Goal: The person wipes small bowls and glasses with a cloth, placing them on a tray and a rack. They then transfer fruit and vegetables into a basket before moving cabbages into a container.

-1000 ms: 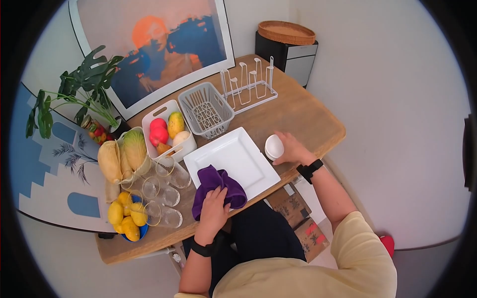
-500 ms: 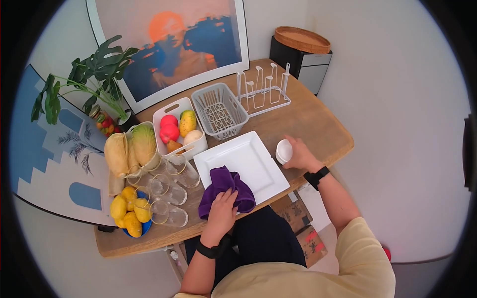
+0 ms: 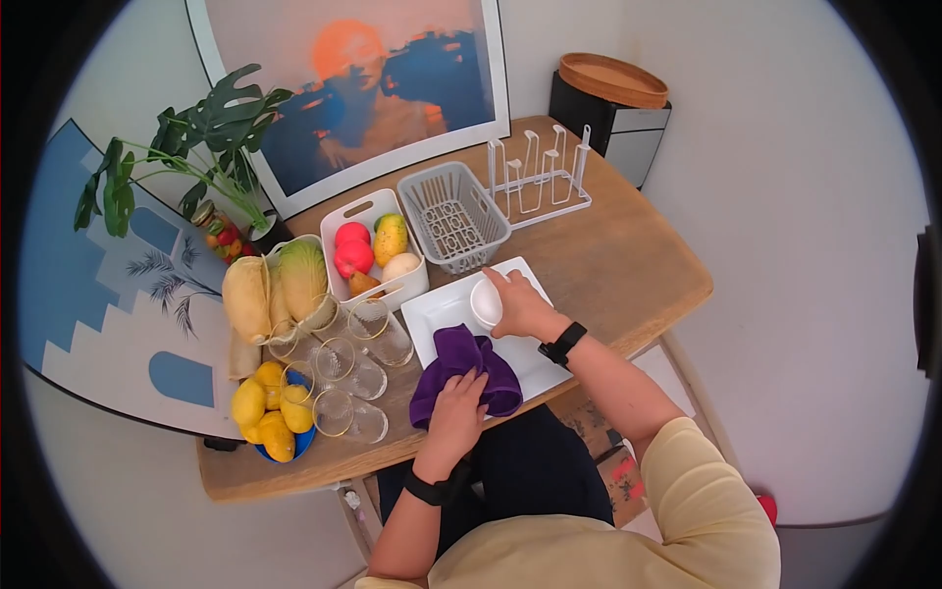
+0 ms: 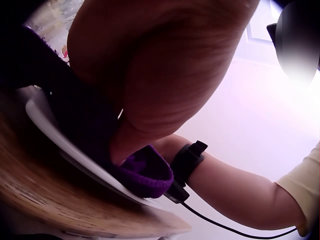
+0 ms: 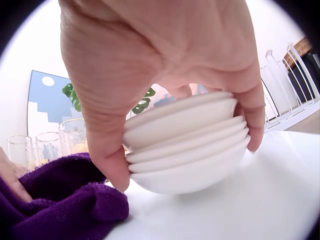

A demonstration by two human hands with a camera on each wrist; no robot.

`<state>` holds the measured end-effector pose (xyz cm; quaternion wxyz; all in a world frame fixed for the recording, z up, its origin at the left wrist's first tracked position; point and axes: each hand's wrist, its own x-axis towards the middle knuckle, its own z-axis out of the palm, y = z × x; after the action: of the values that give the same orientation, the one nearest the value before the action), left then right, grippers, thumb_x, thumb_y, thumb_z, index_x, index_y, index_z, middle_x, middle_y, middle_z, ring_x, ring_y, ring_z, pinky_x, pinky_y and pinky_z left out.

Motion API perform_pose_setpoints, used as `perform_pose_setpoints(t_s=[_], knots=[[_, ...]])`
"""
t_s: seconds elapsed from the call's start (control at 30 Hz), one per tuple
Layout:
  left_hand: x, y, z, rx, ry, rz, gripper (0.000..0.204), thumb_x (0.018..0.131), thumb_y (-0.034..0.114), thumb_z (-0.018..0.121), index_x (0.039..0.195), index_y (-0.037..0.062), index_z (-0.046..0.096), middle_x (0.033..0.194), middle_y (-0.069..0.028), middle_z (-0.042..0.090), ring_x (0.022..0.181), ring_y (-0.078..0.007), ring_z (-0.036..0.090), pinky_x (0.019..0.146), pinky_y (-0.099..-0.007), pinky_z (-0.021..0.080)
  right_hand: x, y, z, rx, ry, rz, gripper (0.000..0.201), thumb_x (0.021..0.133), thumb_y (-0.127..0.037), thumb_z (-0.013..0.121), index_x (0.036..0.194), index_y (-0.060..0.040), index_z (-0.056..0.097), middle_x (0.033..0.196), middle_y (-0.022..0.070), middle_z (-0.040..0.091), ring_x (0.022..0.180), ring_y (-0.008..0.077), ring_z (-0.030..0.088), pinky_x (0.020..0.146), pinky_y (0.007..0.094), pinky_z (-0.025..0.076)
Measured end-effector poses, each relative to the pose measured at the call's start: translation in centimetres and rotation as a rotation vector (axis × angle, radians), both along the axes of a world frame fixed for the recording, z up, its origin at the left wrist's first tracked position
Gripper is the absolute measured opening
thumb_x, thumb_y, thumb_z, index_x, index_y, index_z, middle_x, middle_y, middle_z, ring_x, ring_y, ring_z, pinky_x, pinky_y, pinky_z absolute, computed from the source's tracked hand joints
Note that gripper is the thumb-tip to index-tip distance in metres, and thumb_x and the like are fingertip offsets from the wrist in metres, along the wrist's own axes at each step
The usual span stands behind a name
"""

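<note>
A square white plate (image 3: 538,365) lies on the table, with a crumpled purple cloth (image 3: 453,355) over its near left part. My left hand (image 3: 456,417) grips the cloth; its thumb (image 4: 122,150) presses into a fold, and the other fingertips are partly hidden. My right hand (image 3: 525,309) holds a stack of several white bowls (image 3: 485,304) over the plate. In the right wrist view, thumb and fingers of the right hand (image 5: 170,60) span the sides of the tilted stack (image 5: 190,150); whether its bottom touches the plate, I cannot tell.
Several clear glasses (image 3: 365,378) and yellow fruit in a blue bowl (image 3: 306,447) stand left. Behind are vegetables (image 3: 299,280), a white fruit basket (image 3: 417,285), a grey basket (image 3: 456,257), a white rack (image 3: 554,214) and a potted plant (image 3: 221,118).
My right hand has gripped the bowls and carried them left from the table to above the plate. The left hand stays on the cloth. The head view has shifted.
</note>
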<state>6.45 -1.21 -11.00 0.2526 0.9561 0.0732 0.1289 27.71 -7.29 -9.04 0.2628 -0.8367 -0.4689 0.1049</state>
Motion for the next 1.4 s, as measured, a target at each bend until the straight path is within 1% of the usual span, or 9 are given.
perform_pose_setpoints(t_s=[0.5, 0.6, 0.67, 0.7, 0.77, 0.87, 1.0, 1.17, 1.4], knots=[[0.4, 0.0, 0.7, 0.028, 0.021, -0.055, 0.049, 0.07, 0.0, 0.061, 0.118, 0.0008, 0.049, 0.122, -0.0186, 0.049, 0.109, -0.0345, 0.045, 0.091, -0.039, 0.039, 1.1, 0.6, -0.9, -0.062, -0.049, -0.103, 0.103, 0.046, -0.019, 0.081, 0.134, -0.0087, 0.028, 0.112, 0.0271, 0.042, 0.105, 0.0415, 0.046, 0.086, 0.0382, 0.045], [0.6, 0.0, 1.3, 0.054, 0.037, -0.085, 0.049, 0.07, 0.001, 0.061, 0.117, 0.0014, 0.05, 0.121, -0.0192, 0.049, 0.109, -0.0352, 0.045, 0.092, -0.0391, 0.039, 0.9, -0.4, -0.6, -0.001, -0.037, -0.126, 0.102, 0.05, -0.021, 0.081, 0.136, -0.0074, 0.026, 0.122, 0.0295, 0.038, 0.115, 0.0427, 0.04, 0.095, 0.0385, 0.038], [0.7, 0.2, 1.6, -0.029, -0.048, -0.06, 0.047, 0.07, 0.004, 0.064, 0.116, 0.0019, 0.05, 0.118, -0.0188, 0.05, 0.108, -0.0349, 0.047, 0.09, -0.0385, 0.04, 1.4, -2.1, -0.5, 0.351, -0.041, -0.135, 0.098, 0.058, -0.021, 0.079, 0.136, -0.0048, 0.023, 0.126, 0.0259, 0.037, 0.12, 0.0388, 0.036, 0.097, 0.0392, 0.036], [0.5, 0.2, 2.1, -0.029, -0.049, -0.062, 0.047, 0.07, 0.004, 0.064, 0.116, 0.0019, 0.05, 0.118, -0.0188, 0.05, 0.108, -0.0349, 0.047, 0.09, -0.0385, 0.04, 1.3, -3.3, 0.2, 0.35, -0.035, -0.217, 0.081, 0.067, -0.021, 0.072, 0.132, -0.0009, 0.029, 0.123, 0.0242, 0.041, 0.115, 0.0383, 0.04, 0.096, 0.0403, 0.036], [-0.7, 0.0, 3.1, -0.051, -0.333, 0.243, 0.044, 0.072, 0.014, 0.067, 0.112, 0.0024, 0.052, 0.112, -0.0169, 0.052, 0.105, -0.0333, 0.048, 0.088, -0.0385, 0.039, 2.7, -5.8, -1.3, 0.324, 0.006, -0.304, 0.072, 0.07, -0.021, 0.069, 0.129, 0.0004, 0.033, 0.119, 0.0243, 0.044, 0.112, 0.038, 0.043, 0.094, 0.0397, 0.038], [-2.4, 0.5, 2.0, -0.286, -0.232, 0.689, 0.04, 0.076, 0.024, 0.067, 0.103, -0.0021, 0.054, 0.102, -0.0174, 0.054, 0.088, -0.0288, 0.055, 0.075, -0.0349, 0.045, 2.8, -7.8, -3.5, 0.258, 0.203, -0.415, 0.057, 0.075, -0.019, 0.063, 0.122, 0.0031, 0.041, 0.112, 0.0245, 0.05, 0.105, 0.0378, 0.049, 0.09, 0.0388, 0.04], [-2.7, 3.6, -3.4, -0.392, -0.092, 0.727, 0.037, 0.079, 0.024, 0.066, 0.1, -0.0044, 0.054, 0.086, -0.0161, 0.057, 0.072, -0.0259, 0.057, 0.064, -0.0339, 0.046, 1.8, -8.3, -6.4, 0.358, 0.672, -0.397, 0.043, 0.078, -0.018, 0.059, 0.113, 0.0056, 0.048, 0.103, 0.0245, 0.056, 0.099, 0.0372, 0.053, 0.084, 0.0381, 0.043], [-0.9, 5.2, -5.2, -0.732, 0.064, 0.578, 0.029, 0.078, 0.013, 0.065, 0.096, -0.0064, 0.054, 0.067, -0.0066, 0.058, 0.059, -0.0147, 0.054, 0.056, -0.0282, 0.044, 0.4, -7.5, -7.9, 0.33, 0.425, -0.523, 0.038, 0.079, -0.016, 0.056, 0.11, 0.0045, 0.052, 0.105, 0.0253, 0.057, 0.101, 0.0371, 0.054, 0.086, 0.0381, 0.043], [0.8, 4.1, -2.7, -0.907, 0.109, 0.63, 0.019, 0.077, 0.004, 0.064, 0.09, -0.0037, 0.054, 0.074, -0.0068, 0.061, 0.061, -0.0113, 0.056, 0.049, -0.025, 0.042, 0.7, -7.6, -8.1, 0.376, 0.35, -0.643, 0.034, 0.073, -0.007, 0.06, 0.106, 0.0025, 0.058, 0.098, 0.0212, 0.061, 0.093, 0.0317, 0.059, 0.081, 0.0349, 0.045]])
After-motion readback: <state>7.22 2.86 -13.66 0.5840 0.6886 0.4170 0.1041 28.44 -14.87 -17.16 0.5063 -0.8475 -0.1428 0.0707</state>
